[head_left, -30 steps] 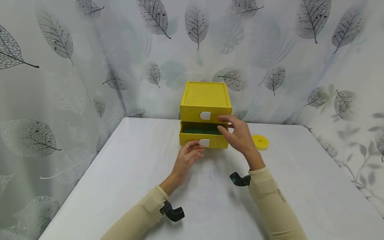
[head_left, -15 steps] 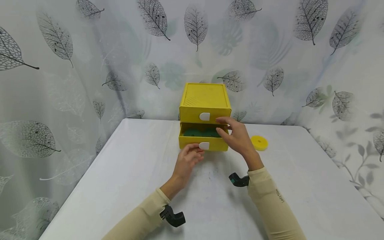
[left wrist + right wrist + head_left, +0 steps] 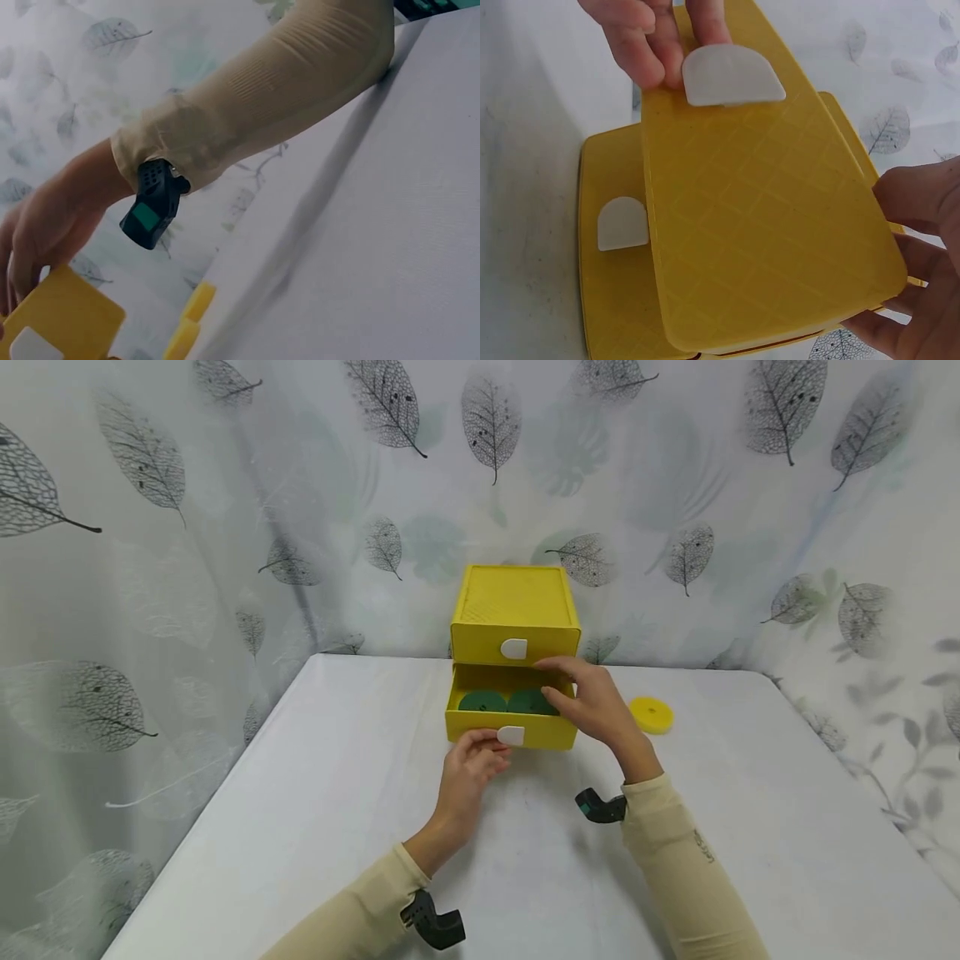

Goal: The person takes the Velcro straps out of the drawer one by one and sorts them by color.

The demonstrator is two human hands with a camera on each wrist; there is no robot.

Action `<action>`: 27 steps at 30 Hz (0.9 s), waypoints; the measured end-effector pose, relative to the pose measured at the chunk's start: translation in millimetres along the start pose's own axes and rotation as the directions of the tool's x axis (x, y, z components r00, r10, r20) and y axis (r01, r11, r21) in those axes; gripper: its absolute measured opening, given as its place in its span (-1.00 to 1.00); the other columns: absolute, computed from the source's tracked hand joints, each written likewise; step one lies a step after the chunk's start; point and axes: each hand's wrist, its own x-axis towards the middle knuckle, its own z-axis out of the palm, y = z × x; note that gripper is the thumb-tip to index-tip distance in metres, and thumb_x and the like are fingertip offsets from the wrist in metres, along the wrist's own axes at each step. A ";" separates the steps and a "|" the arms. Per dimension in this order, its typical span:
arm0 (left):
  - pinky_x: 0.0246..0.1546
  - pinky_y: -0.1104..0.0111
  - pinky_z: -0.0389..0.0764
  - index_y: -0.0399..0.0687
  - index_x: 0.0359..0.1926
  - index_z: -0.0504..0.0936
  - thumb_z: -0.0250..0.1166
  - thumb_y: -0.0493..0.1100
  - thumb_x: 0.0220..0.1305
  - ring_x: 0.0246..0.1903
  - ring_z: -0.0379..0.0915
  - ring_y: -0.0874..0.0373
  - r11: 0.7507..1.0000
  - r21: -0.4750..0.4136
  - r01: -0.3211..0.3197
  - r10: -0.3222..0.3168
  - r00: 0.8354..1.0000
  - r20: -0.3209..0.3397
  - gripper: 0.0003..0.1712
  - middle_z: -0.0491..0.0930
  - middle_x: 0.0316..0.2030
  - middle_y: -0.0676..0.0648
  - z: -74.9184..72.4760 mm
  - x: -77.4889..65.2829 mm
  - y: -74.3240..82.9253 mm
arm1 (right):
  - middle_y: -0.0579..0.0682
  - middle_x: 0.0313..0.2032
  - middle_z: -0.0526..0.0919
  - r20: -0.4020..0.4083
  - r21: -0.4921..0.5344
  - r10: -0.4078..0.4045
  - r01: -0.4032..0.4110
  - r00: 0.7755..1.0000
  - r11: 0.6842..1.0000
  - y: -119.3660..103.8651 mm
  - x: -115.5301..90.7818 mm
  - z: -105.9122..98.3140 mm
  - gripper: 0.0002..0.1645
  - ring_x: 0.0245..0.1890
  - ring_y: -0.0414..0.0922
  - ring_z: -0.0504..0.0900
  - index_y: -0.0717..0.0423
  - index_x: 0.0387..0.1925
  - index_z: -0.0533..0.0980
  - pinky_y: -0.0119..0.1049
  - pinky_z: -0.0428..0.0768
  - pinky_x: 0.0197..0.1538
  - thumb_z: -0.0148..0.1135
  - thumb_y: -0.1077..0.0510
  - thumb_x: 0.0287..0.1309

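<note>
A yellow drawer cabinet stands at the back of the table. Its pulled-out drawer contains two green round discs. My left hand pinches the white handle on that drawer's front; in the right wrist view its fingertips meet the handle. Beside the drawer's right end is my right hand, thumb and fingers spread in a loose curve at the drawer's edge and the drawer above. Its contact with either is hard to tell. The right hand also shows in the left wrist view.
A yellow round disc lies on the white table, right of the cabinet. Another drawer front with a white tab shows in the right wrist view. A leaf-patterned curtain hangs directly behind the cabinet.
The drawer has slid further out towards me, the left hand coming with it, and the green discs inside show more fully. My right hand has stayed almost in place.
</note>
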 end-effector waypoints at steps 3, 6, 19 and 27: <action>-0.01 0.33 0.63 -0.44 0.11 0.45 0.10 -0.43 0.26 -0.07 0.58 0.02 1.000 -0.001 -0.016 0.016 1.000 0.000 -0.62 0.52 0.01 -0.44 1.6 -3.7 0.0 | 0.18 0.16 0.65 0.035 -0.013 -0.018 0.019 0.999 1.000 -0.2 1.5 -1.8 -0.52 0.17 0.16 0.58 0.26 0.20 0.59 0.11 0.52 0.24 0.41 0.32 0.26; 0.00 0.33 0.63 -0.44 0.12 0.45 0.09 -0.44 0.29 -0.06 0.58 0.02 1.000 0.012 -0.015 0.015 1.000 -0.002 -0.63 0.52 0.01 -0.44 2.2 -7.0 0.4 | 0.19 0.17 0.64 0.069 -0.005 -0.026 0.027 0.997 1.000 0.4 1.6 -3.0 -0.49 0.19 0.19 0.56 0.29 0.21 0.59 0.11 0.50 0.26 0.44 0.32 0.22; 0.10 0.23 0.62 -0.46 0.15 0.42 0.09 -0.41 0.38 -0.01 0.59 0.00 0.995 0.089 -0.047 0.046 0.999 0.012 -0.65 0.52 0.04 -0.42 3.8 -21.3 -3.9 | 0.18 0.13 0.66 0.242 -0.042 0.045 -0.036 0.969 0.998 3.9 -2.3 -6.4 -0.37 0.10 0.15 0.59 0.24 0.23 0.60 0.13 0.52 0.21 0.57 0.20 0.12; 0.04 0.28 0.63 -0.45 0.14 0.42 0.11 -0.45 0.34 0.00 0.57 -0.03 0.994 0.096 -0.050 0.050 0.999 0.009 -0.64 0.53 0.03 -0.41 4.0 -27.9 -8.1 | 0.17 0.15 0.66 0.357 -0.057 0.096 -0.081 0.929 0.995 3.6 -2.1 -7.9 -0.35 0.04 0.13 0.60 0.20 0.26 0.59 0.14 0.56 0.15 0.57 0.18 0.13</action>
